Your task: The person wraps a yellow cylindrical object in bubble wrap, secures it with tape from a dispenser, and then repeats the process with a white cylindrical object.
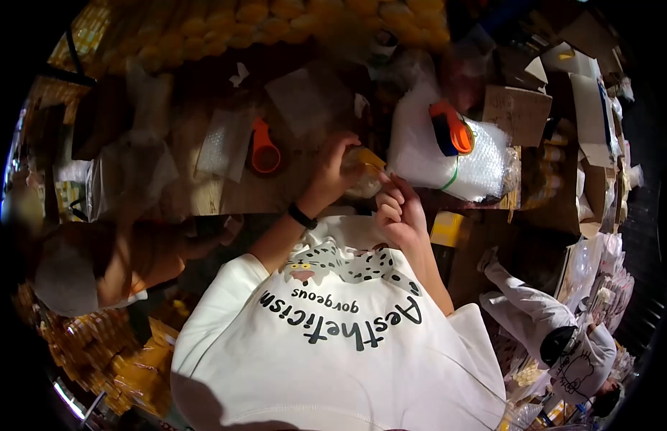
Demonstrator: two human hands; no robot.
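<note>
Above the front edge of the table, my left hand (337, 171), with a black band on its wrist, is closed around a clear-wrapped bundle (362, 188). A yellow patch shows on the upper side of the bundle, but its contents are hard to make out. My right hand (400, 208) is at the bundle's right side, thumb and fingertips pinched at its edge near the yellow part. Whatever those fingertips grip is too small to tell. An orange tape dispenser (266, 156) lies left of my hands. Another orange tape dispenser (456, 131) rests on a stack of bubble wrap sheets (427, 154) to the right.
A bubble wrap sheet (224, 140) lies on the table's left part. Cardboard boxes (517, 115) stand at the right. One person (125, 262) is at the left, and another person (549, 316) in light clothes is at the lower right. Yellow packages (143, 373) are piled lower left.
</note>
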